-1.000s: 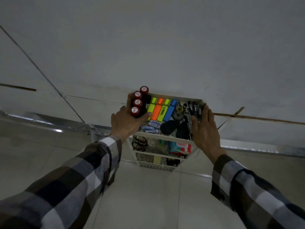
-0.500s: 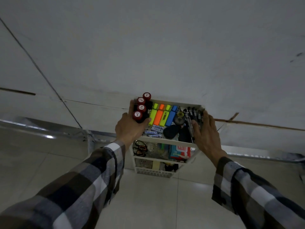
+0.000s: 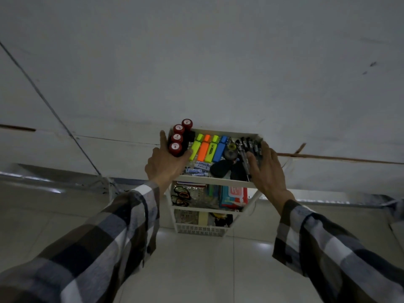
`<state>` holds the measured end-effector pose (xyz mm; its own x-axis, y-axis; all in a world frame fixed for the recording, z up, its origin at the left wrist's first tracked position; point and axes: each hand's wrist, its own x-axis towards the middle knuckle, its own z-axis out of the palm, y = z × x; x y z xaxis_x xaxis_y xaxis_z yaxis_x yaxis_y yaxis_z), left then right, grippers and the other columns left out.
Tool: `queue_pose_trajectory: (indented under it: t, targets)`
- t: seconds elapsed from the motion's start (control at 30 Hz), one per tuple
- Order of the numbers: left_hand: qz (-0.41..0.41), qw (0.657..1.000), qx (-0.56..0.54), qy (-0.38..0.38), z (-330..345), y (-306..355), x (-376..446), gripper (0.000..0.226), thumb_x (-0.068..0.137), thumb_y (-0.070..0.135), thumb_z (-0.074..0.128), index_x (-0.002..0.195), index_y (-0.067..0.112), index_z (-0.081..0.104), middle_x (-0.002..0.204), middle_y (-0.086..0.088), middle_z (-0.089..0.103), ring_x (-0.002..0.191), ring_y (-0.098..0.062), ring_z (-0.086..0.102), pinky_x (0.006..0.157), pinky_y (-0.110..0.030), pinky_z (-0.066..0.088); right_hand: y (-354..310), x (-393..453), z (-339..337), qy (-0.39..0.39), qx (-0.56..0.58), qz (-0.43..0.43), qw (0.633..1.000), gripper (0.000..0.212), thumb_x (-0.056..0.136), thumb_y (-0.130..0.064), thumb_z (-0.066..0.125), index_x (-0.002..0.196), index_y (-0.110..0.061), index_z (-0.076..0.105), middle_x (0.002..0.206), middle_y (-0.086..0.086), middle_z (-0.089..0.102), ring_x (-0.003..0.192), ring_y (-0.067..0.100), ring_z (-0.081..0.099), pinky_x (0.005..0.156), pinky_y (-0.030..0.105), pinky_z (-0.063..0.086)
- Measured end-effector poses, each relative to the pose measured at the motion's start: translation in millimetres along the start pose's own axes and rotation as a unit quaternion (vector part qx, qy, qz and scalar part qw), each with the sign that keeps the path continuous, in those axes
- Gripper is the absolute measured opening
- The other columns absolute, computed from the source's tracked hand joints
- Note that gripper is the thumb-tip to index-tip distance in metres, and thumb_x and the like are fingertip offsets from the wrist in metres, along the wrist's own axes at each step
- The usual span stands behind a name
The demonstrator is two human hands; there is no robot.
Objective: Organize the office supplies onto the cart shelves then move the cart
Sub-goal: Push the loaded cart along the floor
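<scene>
A white three-shelf cart [image 3: 215,182] stands against the wall. Its top shelf holds several red-capped bottles [image 3: 178,138] at the left, four highlighters [image 3: 208,147] in the middle, black pens [image 3: 249,146] at the right, plus small packets [image 3: 200,168] and dark items near the front. My left hand [image 3: 165,165] grips the top shelf's left rim beside the bottles. My right hand [image 3: 267,169] grips the right rim, fingers over the pens. Scissors [image 3: 180,195] and a red-and-white pack [image 3: 235,194] lie on the middle shelf. The bottom shelf holds sticky notes [image 3: 204,217] and dark items.
A grey wall [image 3: 196,62] rises directly behind the cart. A metal rail [image 3: 54,178] runs along its base to left and right. Light floor tiles [image 3: 196,270] stretch toward me in front of the cart.
The cart and both hands sit slightly lower and further right in view than before. Both hands keep their hold on the top shelf's sides.
</scene>
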<state>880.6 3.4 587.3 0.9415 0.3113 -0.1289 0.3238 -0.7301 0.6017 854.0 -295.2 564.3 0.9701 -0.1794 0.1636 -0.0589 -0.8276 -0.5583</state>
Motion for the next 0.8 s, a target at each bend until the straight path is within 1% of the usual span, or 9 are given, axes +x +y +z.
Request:
queue_pose_trajectory:
  t: [0.13, 0.2, 0.27, 0.33, 0.4, 0.53, 0.63, 0.7, 0.8]
  targets:
    - [0.022, 0.991, -0.128, 0.038, 1, -4, -10, 0.127, 0.072, 0.090, 0.063, 0.167, 0.028, 0.007, 0.164, -0.008, 0.040, 0.145, -0.032, 0.047, 0.114, -0.052, 0.045, -2, -6, -2, 0.066, 0.025, -0.017, 0.997, 0.061, 0.107, -0.056, 0.032, 0.148, -0.012, 0.043, 0.143, 0.014, 0.055, 0.131, 0.031, 0.053, 0.107, 0.036, 0.043]
    - [0.057, 0.976, -0.203, 0.062, 5, -17, -22, 0.119, 0.076, 0.083, 0.066, 0.167, 0.027, 0.013, 0.164, -0.004, 0.040, 0.147, -0.026, 0.045, 0.117, -0.052, 0.044, -4, -12, -1, 0.103, 0.074, 0.033, 0.991, 0.063, 0.109, -0.054, 0.034, 0.150, -0.008, 0.043, 0.143, 0.016, 0.058, 0.128, 0.030, 0.058, 0.109, 0.040, 0.046]
    - [0.099, 0.961, -0.251, 0.063, 12, -35, -39, 0.112, 0.081, 0.074, 0.072, 0.166, 0.028, 0.016, 0.165, -0.003, 0.038, 0.148, -0.022, 0.042, 0.120, -0.049, 0.042, -8, -24, 2, 0.128, 0.135, 0.077, 0.979, 0.063, 0.108, -0.057, 0.032, 0.150, -0.010, 0.043, 0.121, 0.012, 0.070, 0.105, 0.025, 0.069, 0.093, 0.045, 0.058]
    - [0.131, 0.952, -0.270, 0.065, 20, -53, -55, 0.112, 0.081, 0.071, 0.074, 0.166, 0.033, 0.013, 0.168, -0.001, 0.033, 0.152, -0.020, 0.037, 0.121, -0.044, 0.038, -8, -40, 5, 0.147, 0.200, 0.097, 0.964, 0.056, 0.109, -0.053, 0.030, 0.147, -0.014, 0.042, 0.092, -0.004, 0.068, 0.080, 0.014, 0.068, 0.077, 0.041, 0.060]
    - [0.136, 0.943, -0.298, 0.061, 31, -67, -68, 0.108, 0.084, 0.071, 0.071, 0.166, 0.034, 0.010, 0.168, -0.001, 0.034, 0.151, -0.020, 0.039, 0.119, -0.045, 0.041, -3, -61, 11, 0.157, 0.227, 0.089, 0.957, 0.051, 0.111, -0.048, 0.029, 0.147, -0.014, 0.042, 0.086, -0.012, 0.062, 0.073, 0.005, 0.063, 0.068, 0.032, 0.058]
    - [0.176, 0.935, -0.300, 0.078, 62, -101, -86, 0.047, 0.106, 0.039, 0.057, 0.150, 0.025, 0.046, 0.133, 0.001, 0.066, 0.119, -0.014, 0.066, 0.097, -0.043, 0.059, 21, -105, 36, 0.149, 0.224, 0.006, 0.963, 0.038, 0.111, -0.038, 0.040, 0.130, -0.009, 0.054, 0.093, -0.010, 0.063, 0.077, -0.002, 0.065, 0.060, 0.014, 0.053]
    - [0.180, 0.942, -0.249, 0.137, 84, -127, -79, 0.019, 0.110, 0.023, 0.054, 0.123, 0.016, 0.066, 0.109, 0.002, 0.072, 0.101, -0.020, 0.070, 0.086, -0.044, 0.061, 39, -116, 61, 0.149, 0.186, -0.026, 0.971, 0.023, 0.108, -0.036, 0.049, 0.109, -0.015, 0.057, 0.095, -0.006, 0.064, 0.086, -0.010, 0.065, 0.066, 0.010, 0.055]
    - [0.199, 0.938, -0.235, 0.157, 96, -142, -65, 0.016, 0.108, 0.018, 0.057, 0.115, 0.014, 0.070, 0.099, 0.001, 0.073, 0.090, -0.022, 0.071, 0.077, -0.046, 0.062, 51, -111, 76, 0.178, 0.152, -0.036, 0.972, 0.025, 0.108, -0.037, 0.045, 0.107, -0.015, 0.057, 0.093, -0.006, 0.064, 0.079, -0.007, 0.066, 0.065, 0.014, 0.056]
    - [0.269, 0.919, -0.193, 0.214, 116, -163, -45, 0.018, 0.105, 0.020, 0.060, 0.113, 0.010, 0.072, 0.096, -0.003, 0.077, 0.082, -0.021, 0.071, 0.070, -0.045, 0.063, 76, -99, 106, 0.259, 0.095, -0.083, 0.958, 0.035, 0.109, -0.043, 0.037, 0.108, -0.014, 0.057, 0.089, 0.000, 0.067, 0.074, 0.015, 0.067, 0.072, 0.046, 0.061]
